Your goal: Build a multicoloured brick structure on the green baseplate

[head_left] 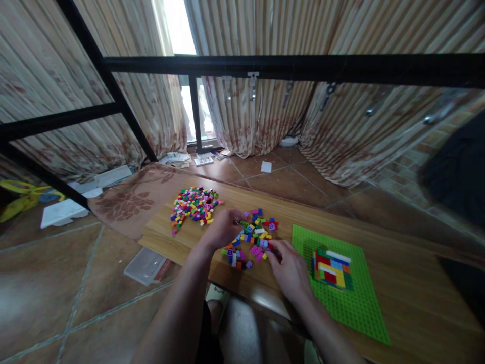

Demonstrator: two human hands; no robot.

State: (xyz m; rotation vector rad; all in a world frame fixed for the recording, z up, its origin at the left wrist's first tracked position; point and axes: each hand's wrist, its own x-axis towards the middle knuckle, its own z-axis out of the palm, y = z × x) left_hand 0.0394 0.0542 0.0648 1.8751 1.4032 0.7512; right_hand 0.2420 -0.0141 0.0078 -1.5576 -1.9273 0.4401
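Observation:
A loose spread of colored toy building bricks (248,237) lies on the wooden table between my two hands. My left hand (223,228) is at the far left edge of this spread, its fingers bent together; whatever they grip is too small to make out. On the right side, my right hand (288,267) rests low with thumb and index finger apart, the fingertips beside pink and purple bricks (257,252). A green baseplate (359,308) lies to the right of that hand, bearing a low block of joined multicolored bricks (330,269).
A denser pile of small bricks (195,205) covers part of the wooden table (159,232) at left. A clear plastic box (146,265) is on the tiled floor. A black metal frame (265,66) crosses before the curtains (261,116). A dark object (464,283) sits at the right.

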